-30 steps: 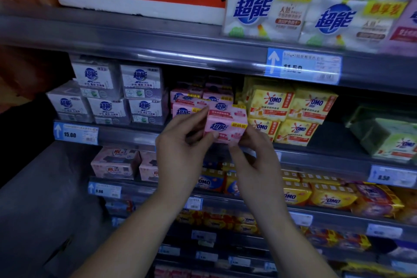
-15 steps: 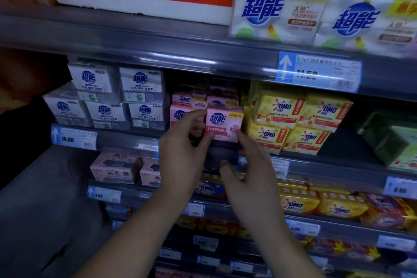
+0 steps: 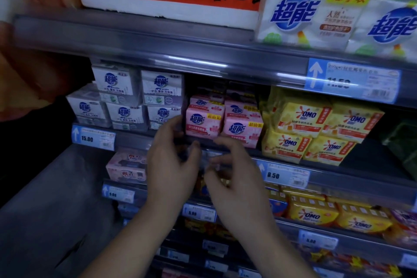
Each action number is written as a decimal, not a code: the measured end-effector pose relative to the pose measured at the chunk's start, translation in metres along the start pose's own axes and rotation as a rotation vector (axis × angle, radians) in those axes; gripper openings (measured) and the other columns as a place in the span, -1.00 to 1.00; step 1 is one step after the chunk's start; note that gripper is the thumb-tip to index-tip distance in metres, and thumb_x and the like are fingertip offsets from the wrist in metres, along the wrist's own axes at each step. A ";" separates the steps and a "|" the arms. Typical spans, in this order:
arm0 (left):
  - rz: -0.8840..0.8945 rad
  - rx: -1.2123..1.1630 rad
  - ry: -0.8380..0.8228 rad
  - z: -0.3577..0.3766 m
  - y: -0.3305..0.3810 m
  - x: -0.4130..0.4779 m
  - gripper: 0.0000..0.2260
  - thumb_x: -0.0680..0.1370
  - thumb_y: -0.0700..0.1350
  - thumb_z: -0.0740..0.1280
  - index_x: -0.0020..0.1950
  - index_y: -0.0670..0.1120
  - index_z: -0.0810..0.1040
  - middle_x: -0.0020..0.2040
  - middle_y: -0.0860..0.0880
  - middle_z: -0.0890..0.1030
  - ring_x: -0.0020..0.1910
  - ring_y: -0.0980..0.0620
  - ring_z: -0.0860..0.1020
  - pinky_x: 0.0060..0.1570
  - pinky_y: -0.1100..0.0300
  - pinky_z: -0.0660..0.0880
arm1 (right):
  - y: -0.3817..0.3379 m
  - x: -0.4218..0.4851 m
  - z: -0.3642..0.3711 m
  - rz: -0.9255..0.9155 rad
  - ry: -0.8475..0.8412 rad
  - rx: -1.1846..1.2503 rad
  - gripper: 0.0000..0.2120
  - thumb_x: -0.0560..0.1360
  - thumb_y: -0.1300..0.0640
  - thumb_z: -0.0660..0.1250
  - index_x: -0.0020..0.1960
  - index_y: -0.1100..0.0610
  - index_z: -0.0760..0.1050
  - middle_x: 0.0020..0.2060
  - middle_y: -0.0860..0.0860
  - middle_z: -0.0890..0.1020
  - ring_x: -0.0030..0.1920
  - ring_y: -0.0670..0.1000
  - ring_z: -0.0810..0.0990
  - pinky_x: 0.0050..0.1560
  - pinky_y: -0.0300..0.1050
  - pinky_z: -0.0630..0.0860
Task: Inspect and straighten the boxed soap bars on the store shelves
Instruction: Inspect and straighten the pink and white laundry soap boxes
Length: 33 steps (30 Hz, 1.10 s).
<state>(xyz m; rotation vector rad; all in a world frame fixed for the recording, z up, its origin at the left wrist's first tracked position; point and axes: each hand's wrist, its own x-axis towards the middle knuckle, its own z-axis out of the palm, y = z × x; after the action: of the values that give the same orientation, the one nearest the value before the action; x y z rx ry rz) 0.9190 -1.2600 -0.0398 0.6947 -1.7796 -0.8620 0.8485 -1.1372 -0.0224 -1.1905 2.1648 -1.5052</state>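
Note:
Pink boxed soap bars stand in two stacks on the middle shelf, the left front box [image 3: 204, 123] and the right front box [image 3: 242, 132] side by side facing out. My left hand [image 3: 171, 165] hovers just below and left of the left box, fingers spread, its fingertips near the box's lower left corner; whether they touch it I cannot tell. My right hand [image 3: 234, 178] is lower, in front of the shelf edge [image 3: 135, 140], fingers curled loosely and holding nothing.
White-purple soap boxes [image 3: 140, 97] sit left of the pink ones, yellow OMO packs [image 3: 313, 131] to the right. White multipacks [image 3: 311, 11] fill the top shelf. Price tags [image 3: 93, 136] line the shelf edges. Lower shelves hold more pink and yellow packs.
The pink box I held in both hands now rests on the shelf in the right stack. Both hands have let go and dropped below the shelf edge.

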 end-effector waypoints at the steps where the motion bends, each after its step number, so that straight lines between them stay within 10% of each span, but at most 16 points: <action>1: -0.005 0.011 -0.014 -0.001 0.002 0.001 -0.55 0.56 -0.24 0.42 0.44 -0.02 0.49 0.19 0.02 0.64 0.14 0.06 0.63 0.09 0.04 0.60 | -0.002 0.004 0.004 0.008 -0.020 0.011 -0.54 0.60 0.14 0.36 0.42 -0.18 0.37 -0.03 -0.27 0.61 0.00 -0.38 0.59 -0.18 -0.51 0.49; 7: -0.035 -0.014 -0.066 -0.005 0.006 0.012 -0.54 0.54 -0.22 0.44 0.43 -0.02 0.50 0.25 0.06 0.64 0.22 0.08 0.61 0.23 -0.01 0.58 | 0.001 0.017 0.013 0.056 0.000 0.126 -0.49 0.60 0.22 0.33 0.42 -0.22 0.33 -0.08 -0.23 0.68 -0.21 -0.28 0.65 -0.35 -0.38 0.47; 11: -0.050 -0.071 -0.059 -0.010 0.004 0.018 -0.63 0.57 -0.19 0.45 0.38 -0.01 0.60 0.15 0.05 0.60 0.13 0.11 0.63 0.19 0.02 0.61 | 0.006 0.015 0.011 0.022 0.063 0.131 -0.45 0.59 0.31 0.31 0.46 -0.12 0.32 0.05 -0.56 0.54 0.01 -0.33 0.63 -0.21 -0.28 0.62; 18: 0.022 -0.289 -0.096 -0.019 0.019 0.010 -0.72 0.55 -0.31 0.48 0.13 0.04 0.59 0.21 -0.07 0.62 0.23 0.11 0.60 0.16 0.19 0.62 | 0.005 0.004 0.010 0.012 0.134 0.191 -0.35 0.62 0.28 0.35 0.59 -0.13 0.24 0.21 -0.17 0.59 0.12 -0.35 0.58 -0.07 -0.46 0.55; 22: -0.023 -0.363 -0.182 -0.033 0.020 0.009 -0.71 0.49 -0.19 0.56 0.09 0.06 0.54 0.13 0.04 0.69 0.21 0.04 0.65 0.12 0.00 0.65 | 0.001 -0.003 -0.004 -0.077 0.180 0.240 -0.48 0.60 0.19 0.43 0.26 -0.40 0.39 0.07 -0.21 0.58 0.11 -0.24 0.60 0.05 -0.46 0.53; 33: -0.331 -0.642 -0.232 -0.046 0.024 -0.011 -0.68 0.32 0.08 0.59 0.02 0.04 0.69 -0.06 -0.14 0.77 -0.08 -0.10 0.75 -0.14 0.17 0.66 | 0.000 -0.021 -0.018 -0.009 0.030 0.472 -0.54 0.39 -0.11 0.50 0.24 -0.02 0.52 0.12 -0.07 0.74 0.10 0.00 0.73 0.11 0.09 0.69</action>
<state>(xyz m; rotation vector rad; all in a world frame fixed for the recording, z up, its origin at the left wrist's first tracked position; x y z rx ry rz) 0.9639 -1.2488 -0.0152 0.4743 -1.4637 -1.6965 0.8510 -1.1102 -0.0197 -1.0155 1.6780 -1.9044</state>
